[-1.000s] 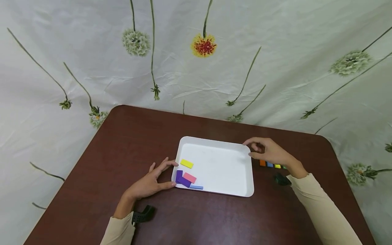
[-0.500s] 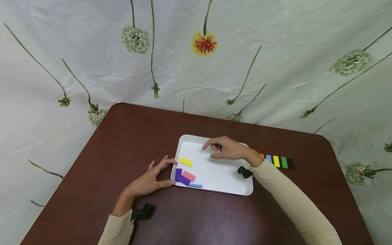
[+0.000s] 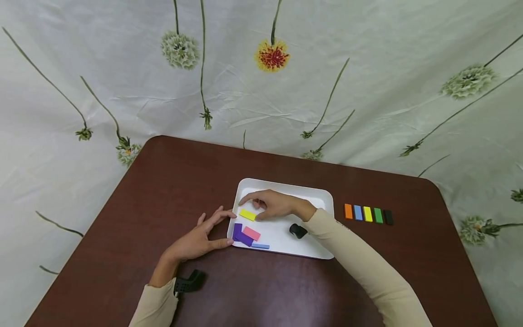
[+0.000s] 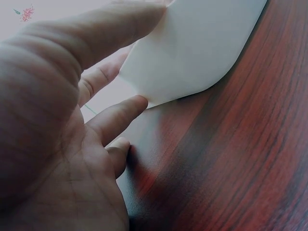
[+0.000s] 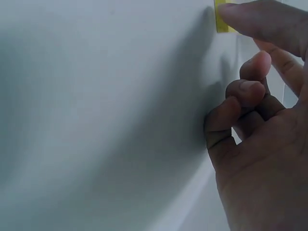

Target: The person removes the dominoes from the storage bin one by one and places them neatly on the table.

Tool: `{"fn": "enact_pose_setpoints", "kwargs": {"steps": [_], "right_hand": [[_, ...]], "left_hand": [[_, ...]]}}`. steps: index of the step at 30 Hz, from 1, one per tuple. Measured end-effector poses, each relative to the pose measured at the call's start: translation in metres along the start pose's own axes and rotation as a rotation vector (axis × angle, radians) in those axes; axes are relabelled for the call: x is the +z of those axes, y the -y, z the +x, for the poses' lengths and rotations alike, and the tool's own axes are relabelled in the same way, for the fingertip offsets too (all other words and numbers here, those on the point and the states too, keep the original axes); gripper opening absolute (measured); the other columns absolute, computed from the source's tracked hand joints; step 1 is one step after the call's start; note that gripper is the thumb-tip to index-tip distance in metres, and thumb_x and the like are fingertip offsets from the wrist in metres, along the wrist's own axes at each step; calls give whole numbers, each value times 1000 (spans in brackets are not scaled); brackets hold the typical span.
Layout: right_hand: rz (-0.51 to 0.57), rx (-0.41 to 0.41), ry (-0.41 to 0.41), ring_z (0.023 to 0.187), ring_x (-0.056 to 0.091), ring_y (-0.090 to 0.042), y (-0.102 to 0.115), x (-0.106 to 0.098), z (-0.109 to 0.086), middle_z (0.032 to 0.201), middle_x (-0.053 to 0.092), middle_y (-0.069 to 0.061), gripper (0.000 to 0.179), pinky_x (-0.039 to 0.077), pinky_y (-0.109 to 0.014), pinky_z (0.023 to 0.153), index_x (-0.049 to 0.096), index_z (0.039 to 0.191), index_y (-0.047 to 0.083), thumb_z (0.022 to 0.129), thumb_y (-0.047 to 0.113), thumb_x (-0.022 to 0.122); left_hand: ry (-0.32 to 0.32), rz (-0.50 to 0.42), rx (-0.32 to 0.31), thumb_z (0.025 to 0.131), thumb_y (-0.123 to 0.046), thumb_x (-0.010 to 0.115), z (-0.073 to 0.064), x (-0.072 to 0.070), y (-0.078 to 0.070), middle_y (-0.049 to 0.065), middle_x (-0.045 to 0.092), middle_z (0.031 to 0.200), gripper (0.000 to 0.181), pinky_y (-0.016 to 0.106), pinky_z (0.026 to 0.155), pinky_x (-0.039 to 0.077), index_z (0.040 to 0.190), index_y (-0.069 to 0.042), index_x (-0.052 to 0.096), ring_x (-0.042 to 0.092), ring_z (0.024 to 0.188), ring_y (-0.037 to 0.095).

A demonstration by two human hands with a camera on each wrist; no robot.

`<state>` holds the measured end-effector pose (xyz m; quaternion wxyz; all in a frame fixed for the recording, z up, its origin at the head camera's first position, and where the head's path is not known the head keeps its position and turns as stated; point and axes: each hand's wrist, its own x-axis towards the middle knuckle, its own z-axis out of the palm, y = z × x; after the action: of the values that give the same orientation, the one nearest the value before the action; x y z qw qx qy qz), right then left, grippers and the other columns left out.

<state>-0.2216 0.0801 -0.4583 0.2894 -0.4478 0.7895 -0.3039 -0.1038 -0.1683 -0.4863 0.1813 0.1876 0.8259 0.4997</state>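
Note:
A white tray (image 3: pixel 286 252) lies on the table with small coloured blocks near its left end. My left hand (image 3: pixel 194 243) rests at the tray's left side, its thumb and fingertips touching the wall; the left wrist view shows these fingers (image 4: pixel 120 118) mostly straight. Over the tray, my right hand (image 3: pixel 275 204) has thumb and index finger spread about a yellow block (image 3: pixel 247 215), the thumb at its right end. In the right wrist view the thumb overlaps the yellow block (image 5: pixel 221 19), while the other fingers curl loosely. Two purple blocks (image 3: pixel 245 239), a pink block (image 3: pixel 251 233) and a light blue block (image 3: pixel 260 246) lie nearby.
Right of the tray stands a row of blocks: orange (image 3: pixel 348 211), blue (image 3: pixel 358 213), yellow (image 3: pixel 367 214), green (image 3: pixel 377 215) and black (image 3: pixel 388 217). A floral cloth (image 3: pixel 261 100) hangs behind the brown table (image 3: pixel 196 172).
My right hand has moved left from the tray's right rim across to the yellow block, uncovering the row of blocks on the right. The left hand has stayed at the tray's left side.

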Motion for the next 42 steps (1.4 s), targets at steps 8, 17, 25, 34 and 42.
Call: {"fn": "enact_pose_setpoints", "kwargs": {"steps": [8,17,25,34,42], "right_hand": [[-50,5,33,75,43,-12,3,6,6,82,50,-6,46,35,-17,68,57,123,15,80,6,71],[-76,13,-6,74,43,-10,-1,7,3,79,48,-5,44,36,-17,68,60,119,12,79,7,73],[-96,37,-70,73,42,-7,2,-1,-8,75,45,0,40,37,-17,69,62,117,10,79,8,72],[-47,104,-196,73,41,-11,-4,-27,-43,75,42,1,40,35,-20,65,63,117,12,79,16,75],[6,154,-381,69,38,-11,-20,-44,-127,77,44,-9,44,36,-22,61,59,122,9,81,17,74]], "left_hand": [[-10,28,51,83,-42,68,2,2,1,-5,41,144,58,63,107,-12,132,-29,40,5,147,29],[-9,18,25,83,-38,69,2,1,-7,-3,40,145,57,62,108,-14,132,-30,40,5,147,29],[-3,29,6,82,-46,68,3,1,-1,-2,38,146,59,60,109,-14,132,-35,38,4,147,27],[-12,52,4,82,-46,68,1,0,-1,0,38,148,60,61,109,-13,132,-37,37,5,147,28],[-4,32,6,83,-44,68,1,1,-1,1,36,149,59,60,109,-14,132,-36,37,3,147,27]]}}
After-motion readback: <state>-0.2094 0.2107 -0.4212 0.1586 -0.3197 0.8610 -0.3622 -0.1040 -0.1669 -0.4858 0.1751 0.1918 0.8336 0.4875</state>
